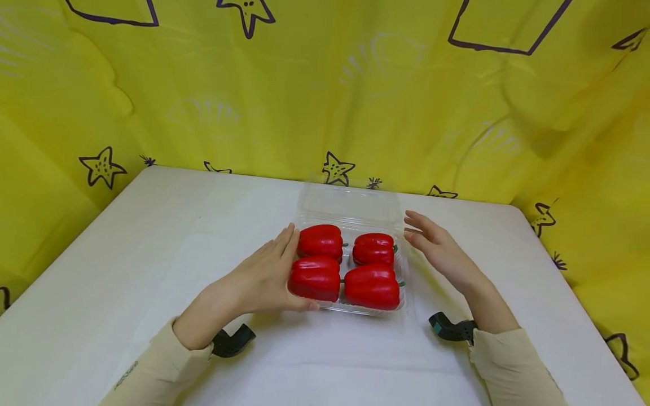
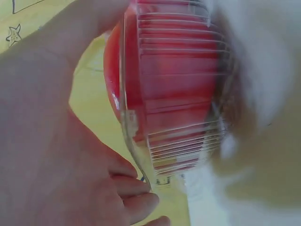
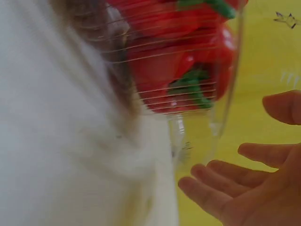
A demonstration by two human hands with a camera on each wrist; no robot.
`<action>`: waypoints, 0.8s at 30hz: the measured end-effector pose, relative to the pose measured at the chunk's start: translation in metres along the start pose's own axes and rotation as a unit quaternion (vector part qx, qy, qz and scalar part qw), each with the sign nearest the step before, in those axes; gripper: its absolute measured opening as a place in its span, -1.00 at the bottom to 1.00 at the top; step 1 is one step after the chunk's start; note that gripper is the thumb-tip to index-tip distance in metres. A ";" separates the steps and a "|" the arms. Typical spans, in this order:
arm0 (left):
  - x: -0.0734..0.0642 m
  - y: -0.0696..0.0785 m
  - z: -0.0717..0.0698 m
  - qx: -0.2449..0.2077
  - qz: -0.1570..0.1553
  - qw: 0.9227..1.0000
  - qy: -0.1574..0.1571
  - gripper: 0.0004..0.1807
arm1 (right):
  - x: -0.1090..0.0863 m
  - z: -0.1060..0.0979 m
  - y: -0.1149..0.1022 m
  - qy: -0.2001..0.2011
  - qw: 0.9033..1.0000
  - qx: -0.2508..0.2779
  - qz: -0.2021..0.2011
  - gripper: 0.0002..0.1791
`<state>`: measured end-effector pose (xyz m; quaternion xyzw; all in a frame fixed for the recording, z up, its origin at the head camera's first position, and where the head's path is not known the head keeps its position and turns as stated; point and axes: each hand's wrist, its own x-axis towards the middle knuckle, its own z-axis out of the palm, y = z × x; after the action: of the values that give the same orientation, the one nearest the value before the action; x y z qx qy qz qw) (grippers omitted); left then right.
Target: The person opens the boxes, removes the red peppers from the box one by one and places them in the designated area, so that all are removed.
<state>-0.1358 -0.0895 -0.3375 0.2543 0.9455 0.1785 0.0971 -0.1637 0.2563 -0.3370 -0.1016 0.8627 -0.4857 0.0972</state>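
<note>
A clear plastic clamshell box (image 1: 346,307) sits on the table with its lid (image 1: 350,206) raised at the back. Several red bell peppers (image 1: 372,286) with green stems lie inside in two rows. My left hand (image 1: 261,276) lies along the box's left side, fingers fairly straight and the thumb at the front left corner. In the left wrist view, a pepper (image 2: 178,80) shows through the ribbed wall. Off the box's right side, my right hand (image 1: 447,254) hovers with spread, relaxed fingers and holds nothing; the right wrist view shows a gap between them.
The white table (image 1: 152,254) extends to both sides and in front of the box. A yellow curtain (image 1: 304,101) with dark star drawings hangs behind it and at the sides. Black wrist devices (image 1: 452,327) sit below both forearms.
</note>
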 end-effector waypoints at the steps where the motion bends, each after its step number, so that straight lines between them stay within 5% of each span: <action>1: 0.000 -0.001 0.001 -0.003 0.004 1.000 0.004 0.43 | -0.001 0.000 -0.004 0.008 1.000 -0.017 -0.005 -0.29; 9: 0.000 -0.003 0.010 -0.001 0.005 0.999 0.036 0.46 | -0.017 0.007 -0.033 0.029 0.991 -0.105 -0.073 -0.43; 24: -0.001 0.002 0.015 0.006 -0.013 0.999 0.040 0.45 | -0.036 0.027 -0.056 -0.041 0.957 -0.233 -0.167 -0.57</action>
<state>-0.1301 -0.0839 -0.3501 0.2350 0.9530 0.1815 0.0604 -0.1174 0.2150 -0.3003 -0.2837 0.9180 -0.2761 0.0242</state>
